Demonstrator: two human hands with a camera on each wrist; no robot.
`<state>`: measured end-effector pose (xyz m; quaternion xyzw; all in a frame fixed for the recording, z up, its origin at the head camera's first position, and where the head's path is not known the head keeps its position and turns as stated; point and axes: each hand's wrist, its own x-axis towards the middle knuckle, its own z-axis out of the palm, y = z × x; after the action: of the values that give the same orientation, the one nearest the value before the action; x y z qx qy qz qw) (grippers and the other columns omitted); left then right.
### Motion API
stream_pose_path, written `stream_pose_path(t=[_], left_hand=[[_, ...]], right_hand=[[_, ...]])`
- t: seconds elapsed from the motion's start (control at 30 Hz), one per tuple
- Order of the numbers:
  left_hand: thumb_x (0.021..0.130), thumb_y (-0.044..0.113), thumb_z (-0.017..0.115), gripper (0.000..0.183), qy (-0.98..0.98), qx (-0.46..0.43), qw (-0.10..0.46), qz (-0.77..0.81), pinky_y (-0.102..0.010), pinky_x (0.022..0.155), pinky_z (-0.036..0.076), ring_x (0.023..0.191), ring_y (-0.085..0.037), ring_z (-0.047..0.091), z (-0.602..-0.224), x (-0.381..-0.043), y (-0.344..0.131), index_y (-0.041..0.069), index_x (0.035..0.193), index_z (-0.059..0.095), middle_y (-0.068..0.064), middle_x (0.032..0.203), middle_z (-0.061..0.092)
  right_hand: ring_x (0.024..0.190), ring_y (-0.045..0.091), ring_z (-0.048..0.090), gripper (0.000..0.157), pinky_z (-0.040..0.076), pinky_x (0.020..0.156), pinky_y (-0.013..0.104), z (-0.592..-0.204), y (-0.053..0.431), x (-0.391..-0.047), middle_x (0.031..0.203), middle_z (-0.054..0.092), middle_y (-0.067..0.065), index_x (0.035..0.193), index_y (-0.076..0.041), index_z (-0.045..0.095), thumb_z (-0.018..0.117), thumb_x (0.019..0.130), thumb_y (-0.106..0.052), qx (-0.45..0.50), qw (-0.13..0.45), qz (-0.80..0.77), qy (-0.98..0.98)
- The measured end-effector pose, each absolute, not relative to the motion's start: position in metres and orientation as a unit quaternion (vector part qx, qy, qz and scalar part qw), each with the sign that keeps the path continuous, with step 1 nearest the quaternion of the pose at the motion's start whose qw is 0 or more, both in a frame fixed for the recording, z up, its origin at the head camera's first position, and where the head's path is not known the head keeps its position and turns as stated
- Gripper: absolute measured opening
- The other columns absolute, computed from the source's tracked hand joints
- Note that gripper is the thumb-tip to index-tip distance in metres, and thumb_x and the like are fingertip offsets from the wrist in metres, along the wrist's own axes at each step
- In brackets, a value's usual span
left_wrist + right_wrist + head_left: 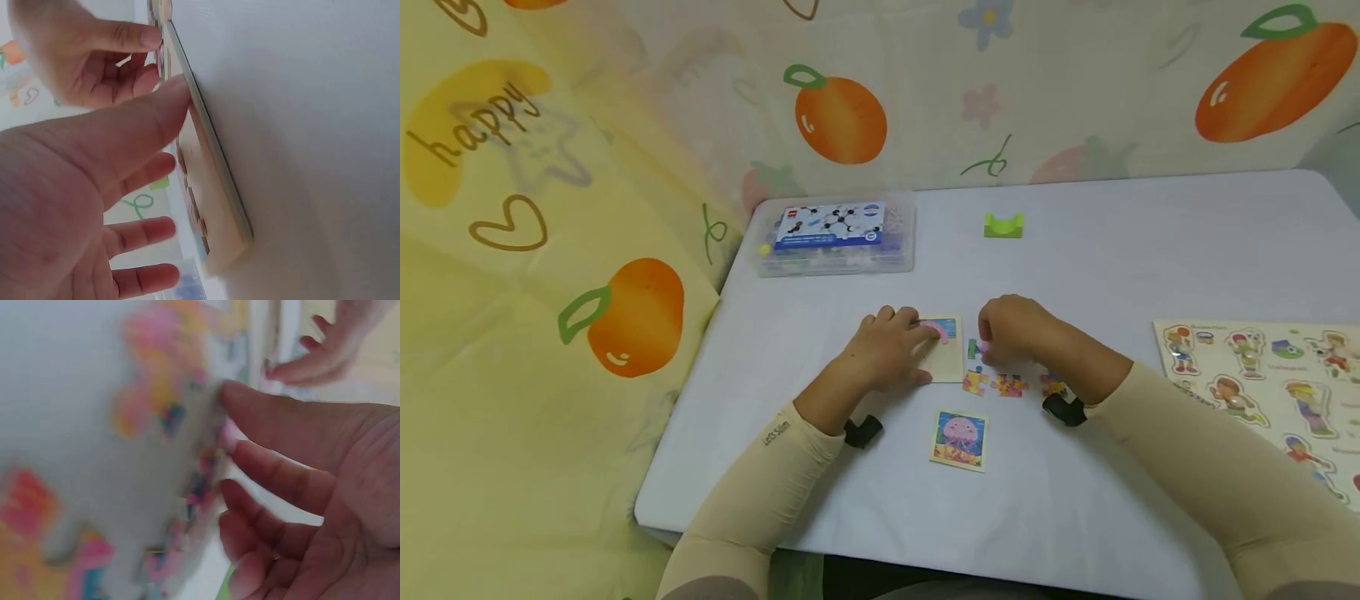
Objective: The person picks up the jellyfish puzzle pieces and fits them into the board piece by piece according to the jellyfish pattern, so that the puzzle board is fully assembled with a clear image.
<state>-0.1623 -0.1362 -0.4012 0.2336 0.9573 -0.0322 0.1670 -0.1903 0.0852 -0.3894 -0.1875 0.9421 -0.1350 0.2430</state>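
My left hand (887,346) lies over the left side of a wooden puzzle tray (951,367), its fingers fairly straight. In the left wrist view the thumb touches the tray's edge (215,150). Assembled blue and pink pieces (951,327) fill the tray's far end. Just right of the tray, my right hand (1018,327) pinches a pink puzzle piece (230,435) between thumb and index finger, mostly hidden. Loose jigsaw pieces (1009,385) lie below that hand, blurred in the right wrist view. Nearer the body lies a jellyfish picture card (959,439).
A clear plastic case (835,258) with a molecule-pattern label stands at the back left. Behind the right hand sits a green notched block (1003,226). A large board with sports figures (1210,358) lies at the right, partly under the right sleeve.
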Motion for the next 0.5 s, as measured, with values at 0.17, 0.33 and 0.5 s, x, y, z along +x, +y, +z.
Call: stream_pose_path(t=[0.17, 0.33, 0.5], left_hand=[[0.088, 0.06, 0.072, 0.071, 0.963, 0.202, 0.178, 0.006, -0.047, 0.11, 0.037, 0.135, -0.028, 0.039, -0.401, -0.165, -0.152, 0.038, 0.151, 0.047, -0.004, 0.155, 0.039], [0.09, 0.056, 0.072, 0.075, 0.96, 0.196, 0.197, 0.012, -0.047, 0.107, 0.04, 0.125, -0.028, 0.044, -0.396, -0.168, -0.169, 0.022, 0.151, 0.048, -0.007, 0.143, 0.05], [0.092, 0.052, 0.072, 0.071, 0.955, 0.198, 0.214, 0.046, -0.048, 0.109, 0.04, 0.126, -0.029, 0.047, -0.395, -0.172, -0.175, 0.016, 0.149, 0.05, -0.007, 0.141, 0.055]], right_hand=[[0.086, 0.025, 0.055, 0.021, 0.048, 0.078, 0.039, -0.396, 0.088, -0.183, 0.088, 0.063, 0.007, 0.096, -0.006, 0.07, 0.078, 0.086, -0.023, -0.191, 0.201, -0.139, 0.951], [0.08, 0.023, 0.057, 0.024, 0.048, 0.073, 0.036, -0.394, 0.082, -0.181, 0.082, 0.064, 0.005, 0.103, -0.002, 0.071, 0.072, 0.087, -0.02, -0.192, 0.179, -0.168, 0.95], [0.076, 0.02, 0.057, 0.026, 0.049, 0.071, 0.034, -0.396, 0.054, -0.185, 0.084, 0.066, 0.004, 0.105, -0.002, 0.072, 0.072, 0.086, -0.02, -0.248, 0.166, -0.188, 0.936]])
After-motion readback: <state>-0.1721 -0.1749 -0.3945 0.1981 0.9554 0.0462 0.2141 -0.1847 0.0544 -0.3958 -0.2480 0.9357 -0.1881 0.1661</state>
